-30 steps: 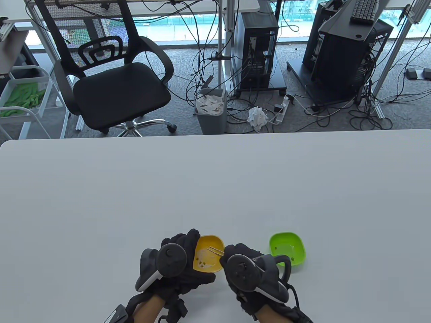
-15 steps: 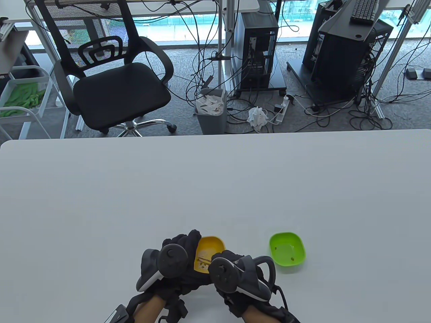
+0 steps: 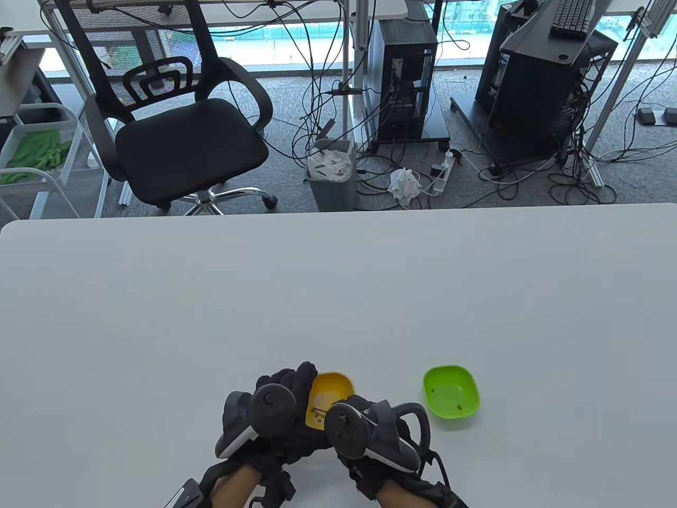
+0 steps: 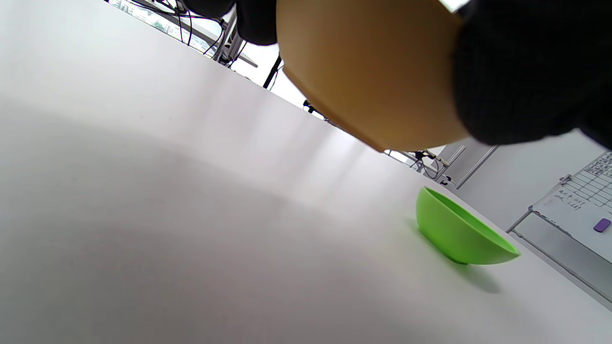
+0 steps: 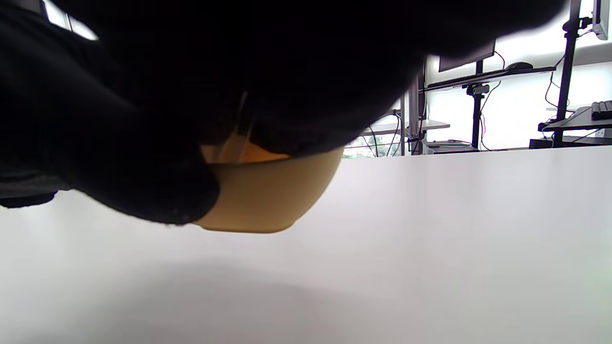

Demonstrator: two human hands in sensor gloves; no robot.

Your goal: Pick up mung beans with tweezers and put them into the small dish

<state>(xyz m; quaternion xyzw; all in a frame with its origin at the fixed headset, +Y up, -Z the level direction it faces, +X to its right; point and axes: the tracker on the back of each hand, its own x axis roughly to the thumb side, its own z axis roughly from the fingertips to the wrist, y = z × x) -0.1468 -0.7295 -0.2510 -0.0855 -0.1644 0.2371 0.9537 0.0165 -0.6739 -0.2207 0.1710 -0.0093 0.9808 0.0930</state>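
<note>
Down at 6 o'clock, table view: left hand [image 3: 275, 418] grips yellow dish [image 3: 329, 394]; right hand [image 3: 370, 431] over it pinching tweezers [image 3: 319, 409], tips inside. Green dish [image 3: 451, 392] at its 3 o'clock, two beans [image 3: 460, 407] inside. Left wrist: yellow dish [image 4: 373, 71] lifted off table [image 4: 143, 215]. Right wrist: tweezers [image 5: 239, 124] dip into dish.

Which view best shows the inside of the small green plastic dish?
The table view: it looks down into the small green plastic dish, showing its floor with a couple of dark specks, likely beans. The left wrist view shows only its outer wall from the side. The right wrist view misses it entirely.
</note>
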